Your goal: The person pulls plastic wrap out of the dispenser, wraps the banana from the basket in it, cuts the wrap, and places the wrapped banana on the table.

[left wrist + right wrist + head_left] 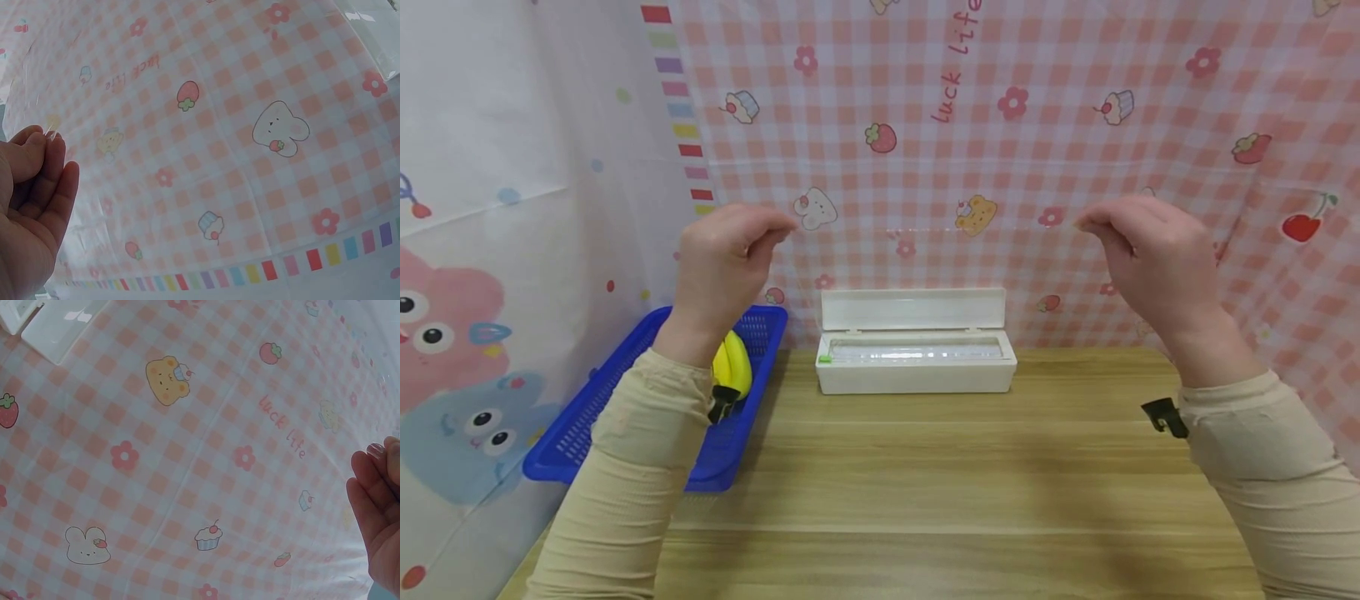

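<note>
Both hands are raised at the same height, well apart, in front of the checked cloth. Thumb and fingertips of my left hand (pixel 718 258) pinch a corner of clear plastic wrap (pixel 54 133). Across from it, my right hand (pixel 1168 258) has its fingertips pinched together at the other end of the sheet. The film is nearly invisible; a faint glinting edge runs between the hands in the head view. Below and between them stands a white wrap dispenser box (pixel 917 380), lid (pixel 913 310) up, with a shiny roll (pixel 917 352) inside and a green slider (pixel 825 359) at its left.
A blue plastic basket (pixel 741 450) stands on the left of the wooden table (pixel 925 483), partly behind my left forearm. Yellow bananas (pixel 737 367) lie in it. The pink checked cloth (pixel 880 183) hangs right behind the dispenser.
</note>
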A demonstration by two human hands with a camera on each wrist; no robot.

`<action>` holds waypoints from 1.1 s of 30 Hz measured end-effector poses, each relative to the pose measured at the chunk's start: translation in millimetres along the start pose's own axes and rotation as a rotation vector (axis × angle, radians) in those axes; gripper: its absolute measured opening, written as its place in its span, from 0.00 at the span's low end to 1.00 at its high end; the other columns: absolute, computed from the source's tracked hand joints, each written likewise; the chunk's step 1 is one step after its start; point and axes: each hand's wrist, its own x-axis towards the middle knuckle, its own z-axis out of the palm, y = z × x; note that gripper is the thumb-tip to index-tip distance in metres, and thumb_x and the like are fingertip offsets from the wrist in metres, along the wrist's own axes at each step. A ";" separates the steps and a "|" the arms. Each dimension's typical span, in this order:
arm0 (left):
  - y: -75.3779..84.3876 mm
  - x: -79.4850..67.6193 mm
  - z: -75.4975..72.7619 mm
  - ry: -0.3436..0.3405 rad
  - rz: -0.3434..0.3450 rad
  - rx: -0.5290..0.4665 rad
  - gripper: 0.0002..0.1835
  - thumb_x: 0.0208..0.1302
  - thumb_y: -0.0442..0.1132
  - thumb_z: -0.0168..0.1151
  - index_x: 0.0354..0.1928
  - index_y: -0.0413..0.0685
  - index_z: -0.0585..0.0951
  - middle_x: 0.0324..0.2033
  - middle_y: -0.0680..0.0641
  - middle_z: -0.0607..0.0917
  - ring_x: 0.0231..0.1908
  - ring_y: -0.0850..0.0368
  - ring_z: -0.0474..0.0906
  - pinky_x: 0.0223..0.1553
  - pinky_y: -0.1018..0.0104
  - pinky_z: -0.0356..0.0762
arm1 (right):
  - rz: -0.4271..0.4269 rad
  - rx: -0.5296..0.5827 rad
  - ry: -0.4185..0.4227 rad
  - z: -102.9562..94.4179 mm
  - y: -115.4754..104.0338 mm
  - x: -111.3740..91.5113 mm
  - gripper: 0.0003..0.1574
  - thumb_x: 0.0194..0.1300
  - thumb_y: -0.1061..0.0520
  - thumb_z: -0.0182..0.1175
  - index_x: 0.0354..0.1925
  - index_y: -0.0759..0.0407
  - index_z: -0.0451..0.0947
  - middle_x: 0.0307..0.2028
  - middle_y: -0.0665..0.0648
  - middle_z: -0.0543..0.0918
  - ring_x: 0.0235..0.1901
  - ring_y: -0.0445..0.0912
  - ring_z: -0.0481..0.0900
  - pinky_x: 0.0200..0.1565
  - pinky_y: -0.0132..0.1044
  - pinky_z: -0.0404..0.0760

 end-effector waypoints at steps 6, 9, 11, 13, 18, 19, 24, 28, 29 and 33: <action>1.0 1.3 -1.2 0.012 -0.002 0.006 0.05 0.65 0.27 0.63 0.35 0.36 0.87 0.31 0.41 0.88 0.32 0.49 0.84 0.36 0.57 0.83 | -0.007 0.018 0.019 -0.5 0.9 0.5 0.04 0.58 0.70 0.68 0.33 0.64 0.86 0.29 0.62 0.86 0.28 0.56 0.81 0.43 0.15 0.61; 1.8 2.0 -2.4 0.018 -0.002 0.007 0.04 0.65 0.27 0.63 0.34 0.36 0.87 0.31 0.41 0.88 0.32 0.49 0.84 0.36 0.57 0.82 | -0.010 0.018 0.023 -1.2 0.2 1.5 0.04 0.58 0.70 0.68 0.33 0.64 0.86 0.29 0.62 0.86 0.28 0.56 0.81 0.44 0.14 0.60; 2.6 2.4 -3.7 0.014 -0.003 0.013 0.04 0.65 0.27 0.64 0.35 0.36 0.87 0.31 0.41 0.88 0.32 0.49 0.84 0.36 0.57 0.83 | -0.010 0.018 0.024 -2.0 -0.6 2.3 0.03 0.59 0.70 0.68 0.32 0.64 0.86 0.29 0.62 0.86 0.28 0.56 0.81 0.44 0.13 0.60; 3.4 2.8 -5.2 0.009 -0.006 0.017 0.04 0.65 0.28 0.64 0.35 0.36 0.87 0.31 0.42 0.88 0.33 0.49 0.85 0.37 0.57 0.83 | -0.008 0.017 0.024 -3.0 -1.7 3.0 0.04 0.59 0.70 0.68 0.33 0.64 0.86 0.29 0.62 0.86 0.28 0.56 0.81 0.43 0.13 0.60; 5.5 4.4 -8.3 0.006 -0.002 0.019 0.04 0.64 0.28 0.64 0.35 0.36 0.87 0.32 0.42 0.88 0.33 0.49 0.85 0.37 0.58 0.83 | 0.001 0.011 0.024 -4.8 -3.4 3.6 0.04 0.58 0.70 0.68 0.33 0.64 0.86 0.29 0.62 0.86 0.27 0.55 0.80 0.42 0.14 0.59; 5.7 4.8 -8.7 0.007 0.001 0.017 0.04 0.64 0.28 0.64 0.35 0.36 0.87 0.31 0.42 0.88 0.32 0.49 0.85 0.37 0.58 0.83 | 0.003 0.012 0.023 -5.1 -3.3 3.6 0.04 0.59 0.70 0.68 0.33 0.64 0.86 0.29 0.62 0.86 0.27 0.55 0.79 0.42 0.15 0.59; 6.4 6.7 -9.6 0.015 0.009 0.014 0.04 0.65 0.29 0.64 0.34 0.37 0.87 0.31 0.42 0.88 0.32 0.50 0.85 0.36 0.58 0.82 | -0.008 0.005 0.012 -7.0 -2.5 4.4 0.03 0.60 0.68 0.67 0.34 0.63 0.86 0.30 0.61 0.86 0.28 0.54 0.80 0.44 0.14 0.61; 7.0 8.2 -10.4 0.009 0.014 0.015 0.05 0.66 0.29 0.64 0.34 0.36 0.87 0.31 0.42 0.88 0.32 0.50 0.85 0.36 0.58 0.82 | -0.025 -0.011 0.005 -8.8 -2.0 5.3 0.02 0.62 0.67 0.67 0.34 0.63 0.86 0.32 0.61 0.87 0.29 0.53 0.81 0.44 0.14 0.62; 7.1 8.4 -10.6 0.008 0.015 0.015 0.05 0.66 0.29 0.64 0.34 0.36 0.87 0.31 0.42 0.88 0.32 0.50 0.84 0.36 0.57 0.82 | -0.028 -0.012 0.006 -9.2 -1.9 5.4 0.02 0.62 0.66 0.67 0.35 0.64 0.86 0.32 0.61 0.87 0.29 0.53 0.81 0.44 0.14 0.62; 7.4 9.3 -11.2 0.002 0.008 0.014 0.05 0.66 0.29 0.63 0.35 0.36 0.87 0.31 0.41 0.88 0.32 0.49 0.85 0.36 0.56 0.83 | -0.047 -0.016 0.006 -10.6 -1.6 6.2 0.02 0.62 0.66 0.66 0.35 0.64 0.86 0.31 0.61 0.87 0.28 0.52 0.81 0.44 0.15 0.62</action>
